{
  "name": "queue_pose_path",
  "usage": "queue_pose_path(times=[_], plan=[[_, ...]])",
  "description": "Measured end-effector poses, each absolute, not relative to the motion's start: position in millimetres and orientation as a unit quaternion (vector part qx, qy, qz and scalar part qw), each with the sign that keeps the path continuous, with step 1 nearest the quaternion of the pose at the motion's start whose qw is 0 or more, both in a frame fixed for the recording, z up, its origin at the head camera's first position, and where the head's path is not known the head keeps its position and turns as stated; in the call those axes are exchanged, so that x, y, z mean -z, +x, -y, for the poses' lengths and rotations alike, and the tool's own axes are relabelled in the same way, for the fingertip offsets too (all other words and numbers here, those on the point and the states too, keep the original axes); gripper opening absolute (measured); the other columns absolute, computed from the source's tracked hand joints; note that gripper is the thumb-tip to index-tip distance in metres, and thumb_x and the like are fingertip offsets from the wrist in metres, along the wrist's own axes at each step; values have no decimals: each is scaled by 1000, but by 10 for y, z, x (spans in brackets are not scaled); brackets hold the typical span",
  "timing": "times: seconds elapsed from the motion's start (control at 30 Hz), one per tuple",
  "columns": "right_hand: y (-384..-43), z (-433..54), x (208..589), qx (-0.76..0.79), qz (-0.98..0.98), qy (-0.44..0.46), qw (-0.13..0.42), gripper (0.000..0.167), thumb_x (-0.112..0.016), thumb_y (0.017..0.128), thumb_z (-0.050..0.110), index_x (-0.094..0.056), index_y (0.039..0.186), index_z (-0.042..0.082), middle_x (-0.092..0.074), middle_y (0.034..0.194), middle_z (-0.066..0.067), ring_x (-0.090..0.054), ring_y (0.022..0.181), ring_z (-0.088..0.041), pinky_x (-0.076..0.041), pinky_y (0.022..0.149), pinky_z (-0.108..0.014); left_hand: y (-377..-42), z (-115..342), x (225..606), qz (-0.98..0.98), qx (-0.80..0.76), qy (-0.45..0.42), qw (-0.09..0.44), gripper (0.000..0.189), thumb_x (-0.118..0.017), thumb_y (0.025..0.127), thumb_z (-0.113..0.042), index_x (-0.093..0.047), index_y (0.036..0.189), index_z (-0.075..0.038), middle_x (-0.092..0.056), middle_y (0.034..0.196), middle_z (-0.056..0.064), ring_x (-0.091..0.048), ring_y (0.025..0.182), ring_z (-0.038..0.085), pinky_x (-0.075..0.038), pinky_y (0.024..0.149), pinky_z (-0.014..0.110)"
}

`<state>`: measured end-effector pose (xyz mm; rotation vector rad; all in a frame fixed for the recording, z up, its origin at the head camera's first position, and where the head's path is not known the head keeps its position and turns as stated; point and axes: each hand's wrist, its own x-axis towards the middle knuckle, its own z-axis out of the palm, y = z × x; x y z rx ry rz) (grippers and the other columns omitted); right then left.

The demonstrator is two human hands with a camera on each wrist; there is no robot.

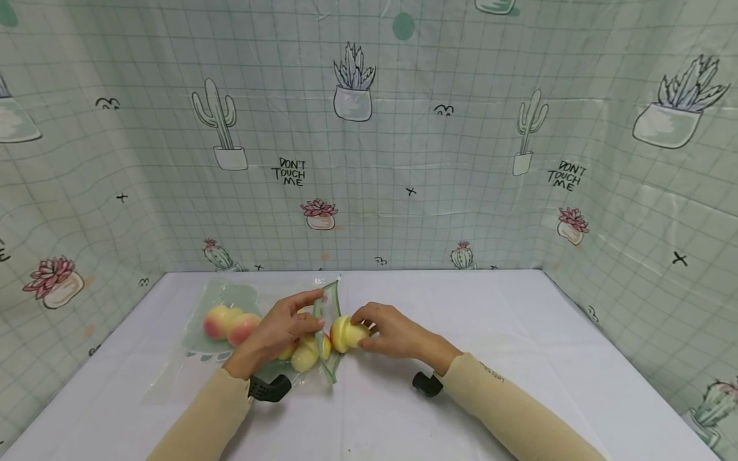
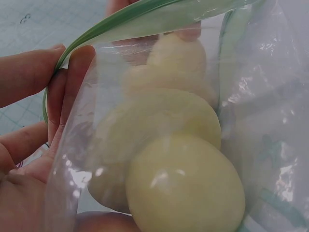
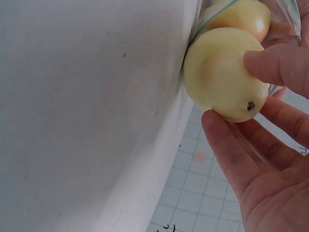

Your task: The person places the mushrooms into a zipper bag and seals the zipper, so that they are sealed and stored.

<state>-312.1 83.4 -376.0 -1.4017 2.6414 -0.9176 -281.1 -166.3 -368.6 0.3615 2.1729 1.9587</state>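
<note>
A clear zip bag [image 1: 268,285] with a green-edged mouth lies on its side, several fruits inside. My left hand [image 1: 285,326] pinches the green rim [image 2: 91,31] between thumb and fingers, and the mouth gapes toward the right. With thumb and fingertips my right hand [image 1: 394,330] grips a yellow pear [image 3: 227,77], its dark-spotted narrow end facing my palm. That pear is right at the bag's mouth. Just inside is another yellow fruit [image 3: 241,19]. Through the plastic show pale yellow fruits [image 2: 188,183] near the mouth and red-blushed ones [image 1: 242,328] farther left.
White cloth covers the table [image 1: 461,416]. A green-grid curtain [image 1: 403,192] printed with potted plants closes off the back and both sides. Black wrist cameras [image 1: 426,384] sit under both wrists, close over the cloth.
</note>
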Motion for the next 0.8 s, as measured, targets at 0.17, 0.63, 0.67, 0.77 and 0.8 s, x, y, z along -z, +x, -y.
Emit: queue_pose_path(times=[0.17, 0.63, 0.67, 0.77, 0.8], plan=[[-3130, -830, 3759, 292, -847, -443, 7, 31, -69, 83, 7, -60, 112, 4, -60, 110, -4, -59, 96, -15, -51, 79, -23, -2804, 1668, 3684, -732, -663, 122, 100, 66, -63, 89, -1, -34, 148, -8, -28, 150, 13, -52, 72, 15, -48, 67, 24], [-3197, -822, 3742, 324, -845, -424, 39, 31, -68, 82, 5, -61, 112, 6, -60, 113, -3, -61, 92, -18, -51, 74, -22, -2806, 1659, 3676, -737, -659, 115, 96, 67, -66, 87, -3, -36, 147, -8, -31, 148, 13, -49, 69, 15, -46, 64, 22], [-3204, -820, 3745, 325, -845, -422, 41, 31, -68, 82, 5, -61, 112, 7, -60, 113, -3, -60, 92, -18, -51, 74, -22, -2807, 1660, 3676, -738, -658, 115, 95, 67, -66, 88, -3, -36, 147, -8, -31, 148, 13, -49, 69, 15, -46, 65, 22], [-3218, -813, 3747, 331, -844, -420, 47, 31, -68, 82, 5, -61, 111, 8, -60, 113, -1, -60, 93, -17, -51, 74, -22, -2810, 1664, 3680, -739, -657, 116, 95, 67, -66, 87, -3, -36, 148, -8, -31, 148, 13, -49, 69, 15, -46, 65, 23], [-3221, -812, 3749, 333, -843, -420, 49, 31, -68, 82, 5, -61, 111, 8, -59, 112, -1, -60, 93, -16, -52, 74, -22, -2811, 1666, 3683, -739, -657, 116, 95, 68, -66, 87, -3, -36, 148, -8, -30, 148, 13, -49, 69, 15, -46, 65, 23]])
